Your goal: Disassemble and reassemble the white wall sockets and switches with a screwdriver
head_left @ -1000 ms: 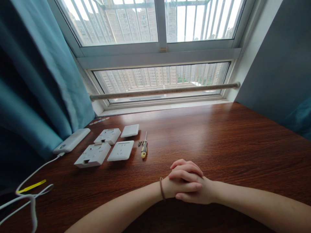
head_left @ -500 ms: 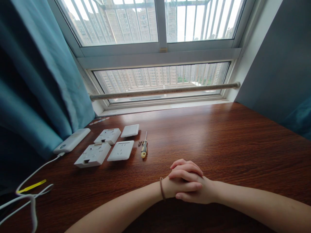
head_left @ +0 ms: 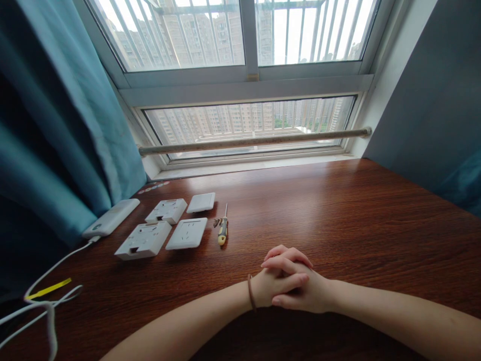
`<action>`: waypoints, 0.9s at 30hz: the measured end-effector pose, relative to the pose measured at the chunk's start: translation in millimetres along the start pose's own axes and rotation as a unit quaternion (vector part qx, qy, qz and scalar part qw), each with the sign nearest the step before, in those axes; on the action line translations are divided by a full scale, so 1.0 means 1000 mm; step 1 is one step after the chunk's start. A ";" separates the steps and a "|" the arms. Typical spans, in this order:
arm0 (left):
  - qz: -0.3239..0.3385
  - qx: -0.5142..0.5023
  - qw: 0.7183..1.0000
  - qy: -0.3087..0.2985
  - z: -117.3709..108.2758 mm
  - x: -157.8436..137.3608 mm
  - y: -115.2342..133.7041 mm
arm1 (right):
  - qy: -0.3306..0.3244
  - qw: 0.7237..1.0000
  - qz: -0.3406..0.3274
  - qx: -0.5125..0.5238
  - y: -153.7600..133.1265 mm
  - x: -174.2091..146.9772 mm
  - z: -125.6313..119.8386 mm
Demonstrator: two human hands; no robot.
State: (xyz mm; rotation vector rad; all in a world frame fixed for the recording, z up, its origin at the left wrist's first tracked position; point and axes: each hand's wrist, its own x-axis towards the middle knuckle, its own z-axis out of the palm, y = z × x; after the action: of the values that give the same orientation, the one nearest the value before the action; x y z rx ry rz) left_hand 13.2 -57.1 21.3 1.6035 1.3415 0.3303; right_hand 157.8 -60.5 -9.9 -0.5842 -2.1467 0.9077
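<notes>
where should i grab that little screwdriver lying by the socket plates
Probably by its yellow-and-black handle, the thick end nearest you; the screwdriver lies flat, thin shaft pointing toward the window. Come from above with the right hand, pinching across the handle, since small screws lie close on its left.

The 2 forearms come in from the lower edge and meet near the middle. The left hand (head_left: 267, 289) and right hand (head_left: 300, 293) are clasped together, fingers interlaced, right fingers (head_left: 287, 260) lying over the back of the left. Both hands are closed on each other and hold nothing. A brown band circles the left wrist. Both arms are bare.
</notes>
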 end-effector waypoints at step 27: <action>-0.172 -0.156 0.900 0.368 0.076 0.019 0.053 | -0.013 1.000 0.004 -0.002 -0.003 0.001 -0.002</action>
State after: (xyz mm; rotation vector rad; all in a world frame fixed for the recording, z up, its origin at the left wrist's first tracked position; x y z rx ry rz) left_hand 106.5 -74.0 20.2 0.9597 1.9813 0.9436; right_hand 158.3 -61.4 -6.5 -0.5854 -2.1716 0.9202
